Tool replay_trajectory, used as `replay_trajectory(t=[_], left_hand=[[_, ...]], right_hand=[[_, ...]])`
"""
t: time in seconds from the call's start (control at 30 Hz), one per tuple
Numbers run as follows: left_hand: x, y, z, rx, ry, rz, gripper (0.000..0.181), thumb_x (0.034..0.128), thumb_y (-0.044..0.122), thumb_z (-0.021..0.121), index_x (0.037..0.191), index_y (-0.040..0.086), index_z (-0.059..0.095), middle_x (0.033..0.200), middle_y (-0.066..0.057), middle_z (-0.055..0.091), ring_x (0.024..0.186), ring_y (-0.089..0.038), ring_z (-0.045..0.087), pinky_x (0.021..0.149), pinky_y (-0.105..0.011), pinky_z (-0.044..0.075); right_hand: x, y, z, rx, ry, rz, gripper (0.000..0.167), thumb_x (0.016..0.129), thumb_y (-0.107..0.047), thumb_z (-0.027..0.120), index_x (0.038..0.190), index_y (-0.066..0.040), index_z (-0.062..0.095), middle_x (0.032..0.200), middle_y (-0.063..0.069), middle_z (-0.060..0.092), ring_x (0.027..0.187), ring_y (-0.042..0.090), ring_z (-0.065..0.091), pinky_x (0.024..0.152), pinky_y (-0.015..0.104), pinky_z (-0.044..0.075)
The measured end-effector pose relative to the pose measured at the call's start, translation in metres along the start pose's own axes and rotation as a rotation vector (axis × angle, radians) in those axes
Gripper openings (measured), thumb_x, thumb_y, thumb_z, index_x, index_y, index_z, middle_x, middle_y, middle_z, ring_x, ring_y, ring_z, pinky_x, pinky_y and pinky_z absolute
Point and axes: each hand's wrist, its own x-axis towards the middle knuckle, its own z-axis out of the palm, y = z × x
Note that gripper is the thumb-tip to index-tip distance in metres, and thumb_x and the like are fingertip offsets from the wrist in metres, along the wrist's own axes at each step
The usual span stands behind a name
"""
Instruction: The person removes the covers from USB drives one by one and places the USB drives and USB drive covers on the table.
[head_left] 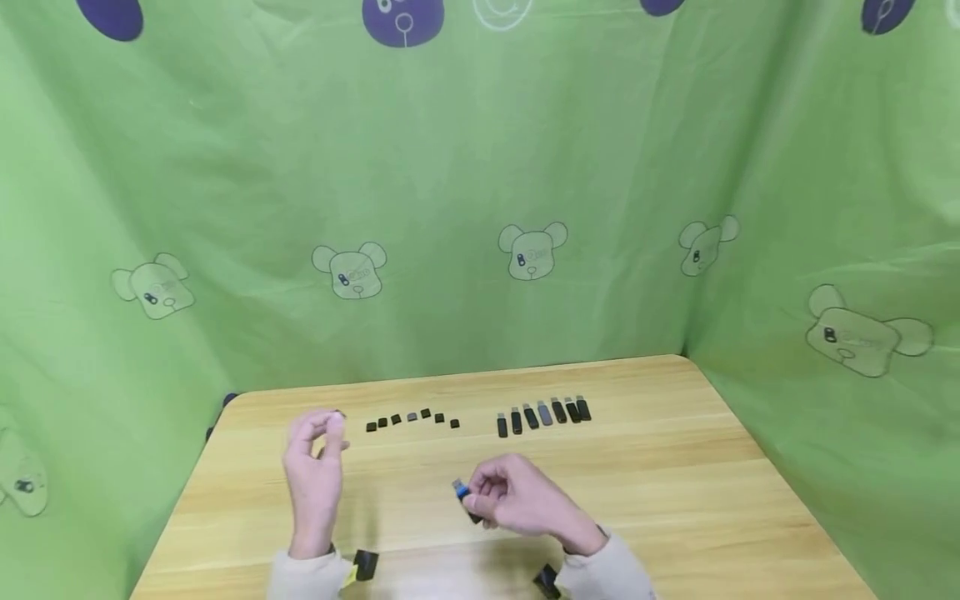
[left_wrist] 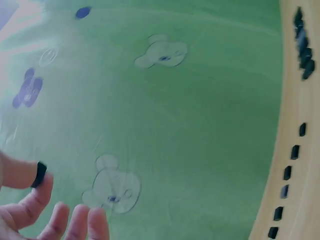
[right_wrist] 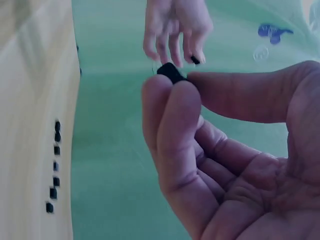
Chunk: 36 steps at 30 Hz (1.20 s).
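Observation:
In the head view my right hand point(head_left: 517, 496) pinches a black USB flash drive point(head_left: 474, 517) between thumb and fingers, its blue-and-metal plug bare and pointing up and left. The right wrist view shows the dark end of that flash drive point(right_wrist: 170, 73) at the fingertips. My left hand point(head_left: 315, 467) is raised at the left side of the table. Between its thumb and index finger it pinches a small black cap point(left_wrist: 39, 174), while the other fingers stay apart from it. The hands are well apart from each other.
Several small caps point(head_left: 412, 417) lie in a curved row on the wooden table point(head_left: 637, 500). To their right stands a row of several uncapped flash drives point(head_left: 544, 413). A green curtain point(head_left: 450, 317) with bear prints closes off the back and sides.

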Motion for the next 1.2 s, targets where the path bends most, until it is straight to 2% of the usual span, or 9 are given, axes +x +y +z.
replay_trajectory(t=[0.13, 0.27, 0.47, 0.7, 0.93, 1.1, 1.2], left_hand=[[-0.005, 0.001, 0.000, 0.066, -0.101, -0.017, 0.024, 0.0990, 0.022, 0.066, 0.105, -0.001, 0.069, 0.108, 0.002, 0.061, 0.093, -0.005, 0.059, 0.077, -0.018, 0.055], [-0.010, -0.003, 0.003, 0.069, -0.105, -0.030, 0.019, 0.0973, 0.021, 0.069, 0.105, 0.004, 0.071, 0.101, 0.004, 0.068, 0.092, -0.004, 0.063, 0.078, -0.021, 0.055], [-0.013, -0.004, 0.005, 0.080, -0.154, -0.057, 0.019, 0.0926, 0.025, 0.075, 0.102, 0.009, 0.075, 0.093, 0.012, 0.073, 0.089, -0.005, 0.068, 0.079, -0.023, 0.055], [-0.017, -0.008, 0.007, 0.094, -0.181, -0.081, 0.021, 0.0895, 0.025, 0.078, 0.098, 0.005, 0.076, 0.096, 0.010, 0.074, 0.090, -0.006, 0.067, 0.080, -0.022, 0.057], [-0.021, -0.008, 0.005, 0.120, -0.195, -0.096, 0.019, 0.0887, 0.026, 0.079, 0.092, 0.007, 0.076, 0.103, -0.008, 0.075, 0.091, -0.007, 0.067, 0.082, -0.022, 0.056], [-0.021, -0.009, 0.005, 0.132, -0.188, -0.118, 0.020, 0.0872, 0.025, 0.080, 0.089, 0.006, 0.075, 0.097, -0.007, 0.075, 0.088, -0.008, 0.067, 0.080, -0.023, 0.056], [-0.021, -0.009, 0.005, 0.128, -0.189, -0.123, 0.021, 0.0863, 0.024, 0.081, 0.088, 0.005, 0.073, 0.091, -0.002, 0.073, 0.085, -0.009, 0.067, 0.079, -0.023, 0.056]], right_hand=[[0.007, -0.002, -0.016, 0.009, 0.063, 0.006, 0.010, 0.093, -0.011, 0.070, 0.092, -0.002, 0.069, 0.082, 0.010, 0.068, 0.067, 0.017, 0.063, 0.061, 0.030, 0.058], [0.016, -0.005, -0.030, -0.018, 0.130, -0.004, 0.012, 0.093, -0.013, 0.071, 0.094, -0.001, 0.070, 0.083, 0.014, 0.070, 0.068, 0.019, 0.064, 0.061, 0.030, 0.059], [0.034, -0.008, -0.051, -0.071, 0.289, 0.070, 0.012, 0.091, -0.015, 0.074, 0.095, -0.004, 0.075, 0.082, 0.013, 0.074, 0.065, 0.016, 0.064, 0.058, 0.026, 0.055], [0.065, 0.010, -0.061, -0.129, 0.447, 0.143, 0.013, 0.088, -0.015, 0.079, 0.085, -0.004, 0.073, 0.074, 0.010, 0.073, 0.057, 0.013, 0.064, 0.052, 0.025, 0.052], [0.092, 0.043, -0.062, -0.224, 0.488, 0.149, 0.014, 0.087, -0.017, 0.079, 0.080, -0.007, 0.074, 0.071, 0.006, 0.071, 0.058, 0.013, 0.063, 0.052, 0.025, 0.047], [0.108, 0.059, -0.060, -0.278, 0.505, 0.214, 0.014, 0.086, -0.018, 0.080, 0.077, -0.008, 0.075, 0.069, 0.010, 0.073, 0.053, 0.010, 0.056, 0.052, 0.024, 0.045], [0.116, 0.068, -0.058, -0.290, 0.499, 0.286, 0.016, 0.087, -0.020, 0.080, 0.078, -0.008, 0.076, 0.072, 0.012, 0.074, 0.051, 0.009, 0.052, 0.050, 0.024, 0.043]])
